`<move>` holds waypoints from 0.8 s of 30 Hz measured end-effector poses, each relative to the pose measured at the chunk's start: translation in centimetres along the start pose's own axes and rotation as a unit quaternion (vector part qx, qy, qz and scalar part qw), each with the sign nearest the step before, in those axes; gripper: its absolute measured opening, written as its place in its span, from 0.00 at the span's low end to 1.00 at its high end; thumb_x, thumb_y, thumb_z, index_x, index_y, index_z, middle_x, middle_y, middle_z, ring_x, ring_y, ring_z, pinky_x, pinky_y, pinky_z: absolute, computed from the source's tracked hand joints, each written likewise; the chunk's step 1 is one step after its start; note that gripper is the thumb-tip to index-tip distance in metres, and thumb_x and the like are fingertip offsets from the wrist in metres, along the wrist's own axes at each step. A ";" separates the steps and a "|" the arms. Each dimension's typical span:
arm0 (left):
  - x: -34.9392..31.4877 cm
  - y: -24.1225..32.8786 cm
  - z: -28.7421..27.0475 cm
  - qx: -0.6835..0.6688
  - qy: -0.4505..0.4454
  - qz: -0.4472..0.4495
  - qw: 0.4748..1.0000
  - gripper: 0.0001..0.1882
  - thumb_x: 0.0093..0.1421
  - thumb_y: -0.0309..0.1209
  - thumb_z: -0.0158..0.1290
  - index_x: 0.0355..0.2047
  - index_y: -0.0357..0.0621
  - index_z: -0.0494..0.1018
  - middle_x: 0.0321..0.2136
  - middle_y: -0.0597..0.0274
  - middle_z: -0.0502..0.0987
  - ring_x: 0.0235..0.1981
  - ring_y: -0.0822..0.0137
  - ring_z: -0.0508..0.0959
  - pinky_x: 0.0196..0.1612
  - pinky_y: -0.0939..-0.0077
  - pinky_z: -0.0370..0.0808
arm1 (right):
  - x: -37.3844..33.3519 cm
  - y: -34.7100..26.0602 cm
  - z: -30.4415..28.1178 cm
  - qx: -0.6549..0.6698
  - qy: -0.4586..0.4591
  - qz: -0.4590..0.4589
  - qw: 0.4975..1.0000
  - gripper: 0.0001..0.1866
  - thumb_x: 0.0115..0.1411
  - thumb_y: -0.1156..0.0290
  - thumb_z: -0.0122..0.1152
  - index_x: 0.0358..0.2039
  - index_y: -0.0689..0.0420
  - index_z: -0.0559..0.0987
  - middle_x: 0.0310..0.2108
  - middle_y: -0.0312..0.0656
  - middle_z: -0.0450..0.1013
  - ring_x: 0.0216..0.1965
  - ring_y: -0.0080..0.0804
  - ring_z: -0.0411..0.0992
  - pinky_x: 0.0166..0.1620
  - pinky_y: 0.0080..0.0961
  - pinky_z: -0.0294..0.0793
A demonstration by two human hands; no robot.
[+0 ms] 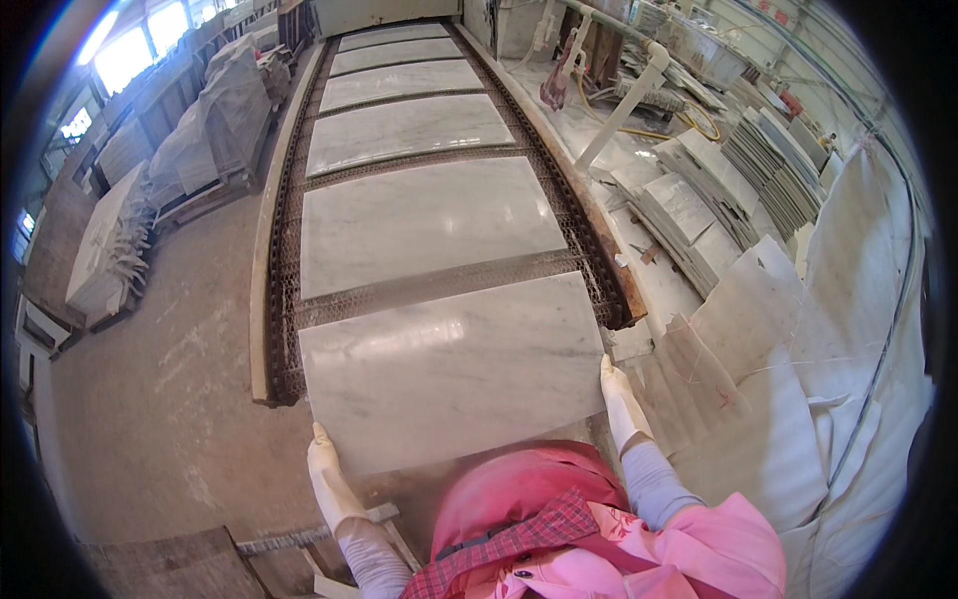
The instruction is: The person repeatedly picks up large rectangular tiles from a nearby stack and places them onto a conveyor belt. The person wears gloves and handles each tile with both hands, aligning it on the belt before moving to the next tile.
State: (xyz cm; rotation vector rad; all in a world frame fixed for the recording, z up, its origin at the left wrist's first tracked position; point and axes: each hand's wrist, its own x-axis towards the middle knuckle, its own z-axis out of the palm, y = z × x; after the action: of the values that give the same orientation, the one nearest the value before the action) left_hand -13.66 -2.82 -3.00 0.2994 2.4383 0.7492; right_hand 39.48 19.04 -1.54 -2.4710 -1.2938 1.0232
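A polished white marble slab [449, 369] with grey veining lies partly on the near end of a mesh conveyor [439, 284], its near part jutting toward me. My left hand [324, 454], in a cream glove, grips the slab's left edge near the front corner. On the opposite edge my right hand [621, 394], gloved alike, holds the slab by its right side. The fingers of both hands are mostly hidden under the stone. Beyond it on the belt lies a second slab [429, 225], separated by a strip of bare mesh, with several more behind.
Stacked slabs [699, 210] and tiles [763, 165] stand on the right beside a pale pipe [624, 110]. White sheeting [798, 369] covers the near right. Wrapped stacks [210, 125] line the left. A wooden frame [309, 549] sits at the lower left.
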 end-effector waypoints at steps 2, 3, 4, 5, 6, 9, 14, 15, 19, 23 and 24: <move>0.0 0.2 0.0 0.022 0.004 -0.004 1.000 0.41 0.59 0.62 0.28 0.41 0.34 0.73 0.38 0.43 0.75 0.43 0.49 0.74 0.47 0.62 0.68 | 0.2 0.0 0.1 0.004 -0.001 0.000 1.000 0.39 0.59 0.39 0.28 0.48 0.63 0.71 0.49 0.58 0.66 0.54 0.49 0.61 0.56 0.36 0.58; -0.1 0.3 -0.1 0.034 0.005 -0.006 0.999 0.41 0.59 0.62 0.28 0.41 0.34 0.73 0.38 0.43 0.75 0.43 0.49 0.74 0.47 0.62 0.68 | 0.3 0.1 0.1 0.006 -0.003 -0.002 1.000 0.39 0.59 0.39 0.28 0.48 0.63 0.71 0.49 0.58 0.66 0.54 0.49 0.61 0.56 0.36 0.58; -0.2 0.4 -0.2 0.047 0.011 -0.010 0.999 0.41 0.59 0.62 0.28 0.41 0.34 0.73 0.38 0.43 0.75 0.43 0.49 0.74 0.47 0.62 0.68 | 0.4 0.1 0.2 0.008 -0.005 -0.003 1.000 0.39 0.59 0.39 0.28 0.48 0.63 0.71 0.49 0.58 0.66 0.54 0.49 0.61 0.56 0.36 0.58; -0.3 0.4 -0.2 0.036 0.001 -0.008 0.999 0.41 0.59 0.62 0.28 0.41 0.34 0.73 0.38 0.43 0.75 0.43 0.49 0.74 0.47 0.62 0.68 | 0.5 0.1 0.2 0.011 -0.007 -0.004 1.000 0.39 0.59 0.39 0.28 0.48 0.63 0.71 0.49 0.58 0.66 0.54 0.49 0.61 0.56 0.36 0.58; -0.4 0.5 -0.2 0.026 -0.003 -0.007 1.000 0.41 0.59 0.62 0.27 0.41 0.34 0.73 0.38 0.44 0.75 0.44 0.49 0.74 0.47 0.62 0.68 | 0.6 0.1 0.3 0.013 -0.009 -0.004 1.000 0.39 0.59 0.39 0.28 0.48 0.63 0.71 0.49 0.58 0.66 0.54 0.49 0.61 0.56 0.36 0.58; -0.4 0.6 -0.3 0.017 -0.003 0.007 1.000 0.41 0.59 0.62 0.27 0.41 0.35 0.73 0.38 0.44 0.75 0.43 0.50 0.74 0.47 0.63 0.68 | 0.8 0.0 0.4 0.016 -0.015 0.002 1.000 0.39 0.59 0.39 0.28 0.48 0.62 0.71 0.49 0.57 0.66 0.54 0.49 0.62 0.56 0.36 0.58; 0.1 0.9 -0.1 0.034 0.005 0.010 0.999 0.41 0.59 0.62 0.27 0.40 0.33 0.73 0.36 0.45 0.76 0.40 0.50 0.75 0.45 0.63 0.69 | 0.7 -0.4 0.6 0.006 0.010 -0.001 1.000 0.39 0.59 0.39 0.27 0.46 0.62 0.72 0.48 0.57 0.67 0.54 0.50 0.62 0.56 0.37 0.59; 0.1 0.9 0.0 0.015 0.010 0.022 1.000 0.41 0.59 0.62 0.27 0.40 0.33 0.73 0.36 0.45 0.76 0.39 0.50 0.75 0.44 0.63 0.69 | 0.7 -0.5 0.5 0.004 0.012 -0.001 1.000 0.39 0.59 0.39 0.27 0.46 0.62 0.72 0.48 0.57 0.67 0.54 0.50 0.62 0.56 0.37 0.59; 0.0 1.1 -0.2 0.025 0.002 0.012 1.000 0.42 0.59 0.62 0.27 0.40 0.32 0.73 0.35 0.45 0.77 0.38 0.50 0.76 0.43 0.63 0.70 | 0.6 -0.7 0.5 -0.003 0.008 0.000 1.000 0.39 0.59 0.39 0.27 0.46 0.62 0.73 0.48 0.57 0.67 0.54 0.49 0.62 0.55 0.37 0.59; -0.2 1.3 -0.4 0.023 -0.003 0.012 1.000 0.43 0.59 0.63 0.27 0.40 0.32 0.73 0.35 0.44 0.77 0.38 0.50 0.76 0.42 0.62 0.70 | 0.6 -0.8 0.5 -0.006 0.003 0.001 1.000 0.39 0.58 0.38 0.27 0.46 0.62 0.73 0.48 0.57 0.67 0.53 0.49 0.63 0.55 0.37 0.59; -0.2 1.4 -0.4 0.024 -0.003 0.013 1.000 0.43 0.59 0.63 0.27 0.40 0.32 0.73 0.35 0.44 0.76 0.38 0.50 0.75 0.43 0.62 0.70 | 0.7 -0.8 0.4 -0.006 0.002 0.002 1.000 0.40 0.58 0.38 0.27 0.46 0.62 0.73 0.48 0.56 0.67 0.53 0.49 0.63 0.55 0.37 0.59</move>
State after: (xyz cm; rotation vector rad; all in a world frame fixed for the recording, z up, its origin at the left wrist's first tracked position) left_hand -13.68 -1.93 -1.82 0.3536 2.4534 0.6995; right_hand 38.95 19.97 -1.86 -2.4839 -1.2973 1.0144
